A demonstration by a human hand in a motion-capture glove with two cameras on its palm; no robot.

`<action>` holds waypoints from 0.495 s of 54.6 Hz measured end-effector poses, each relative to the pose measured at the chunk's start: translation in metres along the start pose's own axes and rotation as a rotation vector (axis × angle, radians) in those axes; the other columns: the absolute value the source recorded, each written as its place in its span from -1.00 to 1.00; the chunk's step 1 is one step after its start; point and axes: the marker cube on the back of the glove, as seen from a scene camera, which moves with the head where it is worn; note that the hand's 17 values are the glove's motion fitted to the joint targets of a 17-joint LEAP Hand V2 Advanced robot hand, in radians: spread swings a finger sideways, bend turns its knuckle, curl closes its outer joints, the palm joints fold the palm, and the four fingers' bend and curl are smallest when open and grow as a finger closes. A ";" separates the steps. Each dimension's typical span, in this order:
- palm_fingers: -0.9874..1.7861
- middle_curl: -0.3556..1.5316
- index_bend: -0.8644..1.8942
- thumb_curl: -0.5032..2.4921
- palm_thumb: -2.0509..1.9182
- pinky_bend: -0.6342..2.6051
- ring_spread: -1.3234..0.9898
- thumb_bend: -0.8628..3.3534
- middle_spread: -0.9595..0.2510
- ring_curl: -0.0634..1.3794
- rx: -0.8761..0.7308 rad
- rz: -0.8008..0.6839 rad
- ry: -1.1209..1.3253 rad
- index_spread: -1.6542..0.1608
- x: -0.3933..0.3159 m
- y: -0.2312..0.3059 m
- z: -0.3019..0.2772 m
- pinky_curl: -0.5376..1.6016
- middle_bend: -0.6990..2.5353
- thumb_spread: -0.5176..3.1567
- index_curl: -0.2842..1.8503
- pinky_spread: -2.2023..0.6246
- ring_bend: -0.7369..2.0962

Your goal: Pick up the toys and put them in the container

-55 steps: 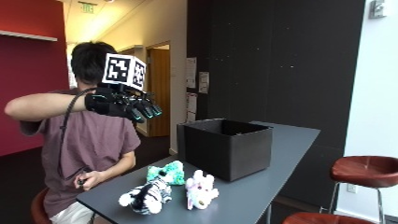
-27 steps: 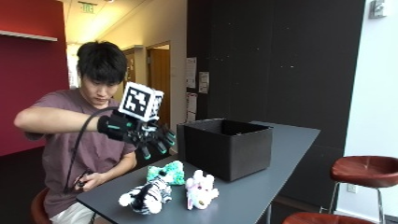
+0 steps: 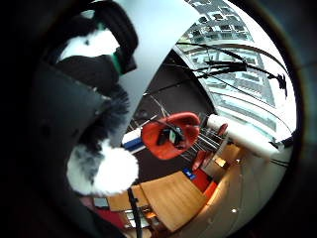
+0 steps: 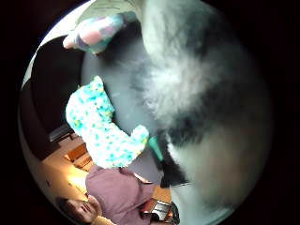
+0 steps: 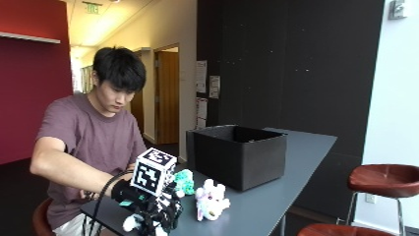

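None of the toys appears to have reached the container yet, so by my reading the task is at its very start. In the outside view the black box stands open on the grey worktop with nothing visible over its rim, though its floor is hidden from this side. Three soft toys lie near the worktop's near end, well short of the box: a black-and-white zebra toy, a teal spotted toy just behind it, and a white and pink toy beside them. The gloved right hand is down on top of the zebra toy, and both palm views are largely filled with its black and white fur, so the palm is close against it. Whether the fingers are curled round it or merely laid over it I cannot tell: they are lost against the dark fur in the outside view, and neither palm view shows them plainly. The zebra toy looks to be resting on the worktop, not lifted. The thumb-side palm view shows the teal toy lying on the grey surface just beside the zebra. What is left, as I judge it, is nearly everything: lifting the zebra toy, carrying it to the box and releasing it inside, then the same for the other two toys.
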 end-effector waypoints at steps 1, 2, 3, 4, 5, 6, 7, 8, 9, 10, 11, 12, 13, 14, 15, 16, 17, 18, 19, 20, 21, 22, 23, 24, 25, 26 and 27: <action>-0.16 -0.39 -0.20 -0.50 0.05 0.03 0.16 -0.59 0.50 -0.58 0.020 -0.002 -0.005 0.54 0.001 -0.001 0.001 -0.17 -0.45 -0.10 -0.55 0.58 -0.05; -0.11 -0.38 -0.19 -0.49 0.06 0.01 0.14 -0.59 0.48 -0.56 0.040 -0.003 -0.006 0.54 0.001 -0.001 0.001 -0.18 -0.43 -0.10 -0.54 0.58 -0.02; -0.03 -0.36 -0.17 -0.48 0.09 -0.01 0.11 -0.57 0.45 -0.55 0.059 -0.004 -0.005 0.54 0.001 -0.002 0.002 -0.20 -0.40 -0.07 -0.53 0.56 0.01; 0.01 -0.35 -0.16 -0.47 0.10 -0.03 0.09 -0.57 0.43 -0.55 0.080 -0.004 -0.003 0.54 0.001 -0.002 0.002 -0.21 -0.38 -0.07 -0.53 0.55 0.02; 0.06 -0.33 -0.15 -0.47 0.12 -0.05 0.07 -0.56 0.41 -0.55 0.101 -0.004 0.001 0.54 0.000 -0.003 0.002 -0.22 -0.35 -0.06 -0.52 0.54 0.03; 0.11 -0.32 -0.14 -0.46 0.13 -0.06 0.04 -0.55 0.40 -0.53 0.122 -0.003 0.005 0.54 -0.001 -0.003 0.002 -0.22 -0.33 -0.04 -0.51 0.52 0.05; 0.12 -0.31 -0.14 -0.46 0.14 -0.07 0.02 -0.54 0.38 -0.53 0.141 0.000 0.010 0.54 -0.002 -0.004 0.002 -0.23 -0.32 -0.04 -0.51 0.51 0.05; 0.16 -0.29 -0.15 -0.44 0.16 -0.08 0.00 -0.53 0.37 -0.50 0.157 0.004 0.013 0.54 -0.003 -0.004 0.002 -0.23 -0.29 -0.03 -0.50 0.50 0.08; 0.22 -0.27 -0.15 -0.43 0.20 -0.09 -0.02 -0.52 0.35 -0.47 0.170 0.010 0.015 0.54 -0.004 -0.005 0.002 -0.23 -0.26 -0.05 -0.50 0.48 0.13; 0.25 -0.26 -0.16 -0.41 0.22 -0.09 -0.04 -0.51 0.33 -0.46 0.179 0.015 0.015 0.54 -0.005 -0.006 0.001 -0.24 -0.24 -0.06 -0.50 0.46 0.16; 0.27 -0.25 -0.15 -0.40 0.24 -0.10 -0.06 -0.51 0.32 -0.46 0.185 0.022 0.015 0.53 -0.005 -0.007 0.001 -0.24 -0.23 -0.07 -0.49 0.45 0.16; 0.35 -0.22 -0.12 -0.39 0.26 -0.09 -0.08 -0.50 0.30 -0.44 0.187 0.029 0.014 0.52 -0.006 -0.008 0.000 -0.23 -0.20 -0.10 -0.47 0.44 0.18; 0.40 -0.21 -0.10 -0.38 0.27 -0.10 -0.09 -0.50 0.28 -0.43 0.184 0.036 0.014 0.51 -0.006 -0.009 -0.001 -0.24 -0.17 -0.11 -0.47 0.42 0.19; 0.46 -0.19 -0.08 -0.37 0.28 -0.10 -0.11 -0.50 0.26 -0.43 0.178 0.043 0.015 0.51 -0.006 -0.010 -0.002 -0.23 -0.15 -0.13 -0.47 0.41 0.20; 0.45 -0.18 -0.07 -0.36 0.29 -0.10 -0.12 -0.50 0.25 -0.43 0.168 0.047 0.013 0.50 -0.006 -0.010 -0.003 -0.23 -0.14 -0.14 -0.46 0.40 0.19; 0.50 -0.16 -0.04 -0.35 0.29 -0.10 -0.13 -0.50 0.24 -0.41 0.153 0.048 0.008 0.49 -0.007 -0.010 -0.004 -0.23 -0.11 -0.15 -0.44 0.40 0.20; 0.54 -0.14 -0.02 -0.34 0.30 -0.10 -0.14 -0.50 0.23 -0.38 0.134 0.047 -0.002 0.49 -0.008 -0.009 -0.005 -0.22 -0.09 -0.16 -0.42 0.39 0.22; 0.54 -0.13 0.01 -0.33 0.30 -0.10 -0.14 -0.50 0.23 -0.37 0.114 0.044 -0.015 0.48 -0.010 -0.007 -0.008 -0.21 -0.07 -0.18 -0.40 0.39 0.22; 0.55 -0.11 0.03 -0.32 0.30 -0.10 -0.15 -0.50 0.22 -0.36 0.097 0.042 -0.025 0.48 -0.013 -0.006 -0.011 -0.21 -0.06 -0.19 -0.39 0.38 0.23; 0.59 -0.09 0.05 -0.32 0.30 -0.11 -0.16 -0.50 0.22 -0.34 0.085 0.043 -0.030 0.48 -0.015 -0.004 -0.016 -0.20 -0.03 -0.20 -0.37 0.37 0.24; 0.58 -0.07 0.08 -0.31 0.31 -0.11 -0.16 -0.50 0.22 -0.33 0.083 0.044 -0.027 0.48 -0.018 -0.001 -0.022 -0.20 -0.01 -0.22 -0.35 0.37 0.25; 0.57 -0.06 0.10 -0.30 0.31 -0.11 -0.17 -0.50 0.22 -0.32 0.089 0.047 -0.019 0.47 -0.021 0.001 -0.030 -0.19 0.00 -0.23 -0.34 0.37 0.25; 0.57 -0.05 0.11 -0.29 0.31 -0.11 -0.17 -0.50 0.21 -0.31 0.104 0.049 -0.008 0.47 -0.024 0.004 -0.040 -0.19 0.01 -0.24 -0.32 0.36 0.26; 0.56 -0.04 0.13 -0.29 0.31 -0.11 -0.18 -0.50 0.21 -0.30 0.125 0.049 0.003 0.47 -0.028 0.008 -0.052 -0.19 0.02 -0.25 -0.31 0.36 0.27; 0.56 -0.03 0.15 -0.28 0.32 -0.11 -0.18 -0.51 0.21 -0.29 0.150 0.047 0.012 0.47 -0.033 0.011 -0.064 -0.19 0.03 -0.26 -0.29 0.36 0.28; 0.56 -0.02 0.16 -0.27 0.32 -0.10 -0.18 -0.51 0.21 -0.28 0.177 0.040 0.020 0.47 -0.039 0.015 -0.077 -0.18 0.04 -0.27 -0.28 0.36 0.29; 0.56 -0.01 0.18 -0.26 0.32 -0.10 -0.19 -0.51 0.21 -0.27 0.201 0.031 0.025 0.47 -0.045 0.019 -0.090 -0.18 0.05 -0.28 -0.27 0.36 0.29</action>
